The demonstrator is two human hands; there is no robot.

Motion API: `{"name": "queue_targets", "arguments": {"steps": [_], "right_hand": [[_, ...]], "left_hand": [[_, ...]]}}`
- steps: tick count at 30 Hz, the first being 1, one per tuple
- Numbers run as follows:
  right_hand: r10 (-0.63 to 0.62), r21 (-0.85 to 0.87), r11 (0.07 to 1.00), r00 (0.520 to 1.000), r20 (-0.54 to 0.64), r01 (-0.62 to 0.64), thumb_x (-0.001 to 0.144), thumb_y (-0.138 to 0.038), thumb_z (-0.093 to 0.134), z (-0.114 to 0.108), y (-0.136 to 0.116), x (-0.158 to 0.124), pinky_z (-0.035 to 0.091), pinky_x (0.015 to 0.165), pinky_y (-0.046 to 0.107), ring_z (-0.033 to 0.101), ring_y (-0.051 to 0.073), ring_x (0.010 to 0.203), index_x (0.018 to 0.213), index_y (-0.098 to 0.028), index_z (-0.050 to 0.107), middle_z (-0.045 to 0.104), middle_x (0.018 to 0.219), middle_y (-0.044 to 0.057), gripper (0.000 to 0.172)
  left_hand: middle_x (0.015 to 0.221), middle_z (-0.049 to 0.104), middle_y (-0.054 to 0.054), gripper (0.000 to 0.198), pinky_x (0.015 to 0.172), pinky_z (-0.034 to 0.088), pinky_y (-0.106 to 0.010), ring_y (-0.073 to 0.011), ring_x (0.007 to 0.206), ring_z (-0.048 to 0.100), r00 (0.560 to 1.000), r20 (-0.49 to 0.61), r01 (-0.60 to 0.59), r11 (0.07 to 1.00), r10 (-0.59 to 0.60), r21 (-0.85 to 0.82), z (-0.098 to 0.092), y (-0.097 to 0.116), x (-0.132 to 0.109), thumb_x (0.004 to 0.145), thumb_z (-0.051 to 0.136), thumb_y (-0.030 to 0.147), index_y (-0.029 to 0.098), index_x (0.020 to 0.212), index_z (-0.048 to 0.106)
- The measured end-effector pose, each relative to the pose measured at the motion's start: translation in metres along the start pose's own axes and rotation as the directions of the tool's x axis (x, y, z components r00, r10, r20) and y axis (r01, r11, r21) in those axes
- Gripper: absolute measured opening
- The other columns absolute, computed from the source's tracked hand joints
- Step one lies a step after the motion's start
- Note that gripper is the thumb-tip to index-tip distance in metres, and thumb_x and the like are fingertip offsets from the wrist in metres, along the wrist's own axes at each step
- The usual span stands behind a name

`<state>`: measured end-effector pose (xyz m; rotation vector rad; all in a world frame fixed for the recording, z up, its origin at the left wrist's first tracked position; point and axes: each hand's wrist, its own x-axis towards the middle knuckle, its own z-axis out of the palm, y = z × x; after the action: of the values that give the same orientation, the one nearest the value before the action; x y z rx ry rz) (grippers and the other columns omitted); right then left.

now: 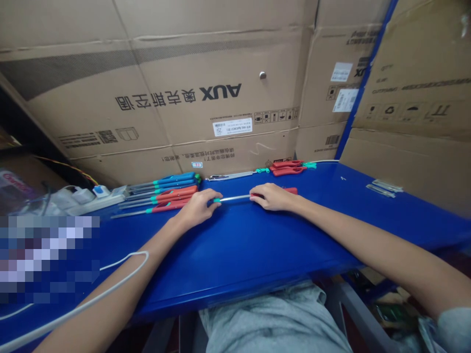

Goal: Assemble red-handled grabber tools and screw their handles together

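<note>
A long-nosed lighter with a red handle and a thin metal tube (235,198) lies crosswise between my hands, just above or on the blue table. My right hand (273,197) is closed round its red handle, part of which shows beyond the hand. At the tube's other end my left hand (196,210) pinches a small green piece (216,200); the fingers partly hide it. Beside my left hand lies a row of similar lighters, blue ones (178,179) behind and red ones (172,204) in front. Further back are red lighter handles (287,170) with green parts.
Thin metal rods (231,175) lie along the back of the blue table (228,255). Cardboard (176,63) walls the back and right. A power strip (106,198) with plugs sits left, and a white cable (125,256) loops over my left forearm. Clear strips (385,188) lie right.
</note>
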<state>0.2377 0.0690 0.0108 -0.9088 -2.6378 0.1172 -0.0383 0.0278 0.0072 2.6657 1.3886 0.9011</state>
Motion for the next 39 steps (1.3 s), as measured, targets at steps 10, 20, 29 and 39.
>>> {"name": "queue_targets", "arguments": {"steps": [10,20,29,39], "right_hand": [[-0.106,-0.105,0.989,0.993,-0.049,0.100,0.096,-0.025,0.046,0.004,0.000,-0.002,0.030,0.065,0.025,0.051,0.014,0.067,0.078,-0.015,0.062,0.064,0.077,0.005,0.026],[-0.101,-0.064,0.993,0.991,-0.089,0.095,0.095,-0.025,0.047,0.008,0.002,-0.002,0.030,0.064,0.025,0.050,0.013,0.066,0.077,-0.016,0.062,0.064,0.075,0.004,0.025],[-0.151,-0.147,0.979,0.985,-0.082,0.138,0.095,-0.026,0.048,0.015,-0.010,0.002,0.029,0.062,0.026,0.053,0.015,0.067,0.081,-0.015,0.065,0.067,0.078,0.006,0.025],[-0.146,-0.170,0.976,0.988,-0.042,0.137,0.097,-0.026,0.047,0.015,-0.018,0.008,0.030,0.063,0.027,0.058,0.016,0.072,0.088,-0.014,0.067,0.069,0.084,0.008,0.025]], "left_hand": [[0.090,0.075,-0.006,0.017,0.074,0.057,-0.033,-0.0216,0.082,0.070,0.990,-0.085,0.102,0.988,-0.112,-0.119,0.010,-0.004,-0.004,0.078,0.063,0.024,0.017,0.091,0.071],[0.092,0.075,-0.006,0.021,0.070,0.056,-0.029,-0.0207,0.082,0.070,0.981,-0.153,0.092,0.982,-0.118,-0.165,0.008,-0.004,-0.003,0.079,0.062,0.026,0.017,0.096,0.069],[0.080,0.075,-0.006,0.022,0.066,0.057,-0.028,-0.0192,0.070,0.070,0.990,-0.088,0.084,0.962,-0.110,-0.259,0.023,0.006,-0.004,0.082,0.060,0.034,0.015,0.088,0.070],[0.095,0.075,-0.005,0.019,0.079,0.052,-0.031,-0.0196,0.082,0.069,0.999,-0.006,-0.046,0.997,0.046,-0.059,0.020,0.018,0.000,0.086,0.059,0.029,0.019,0.098,0.070]]}}
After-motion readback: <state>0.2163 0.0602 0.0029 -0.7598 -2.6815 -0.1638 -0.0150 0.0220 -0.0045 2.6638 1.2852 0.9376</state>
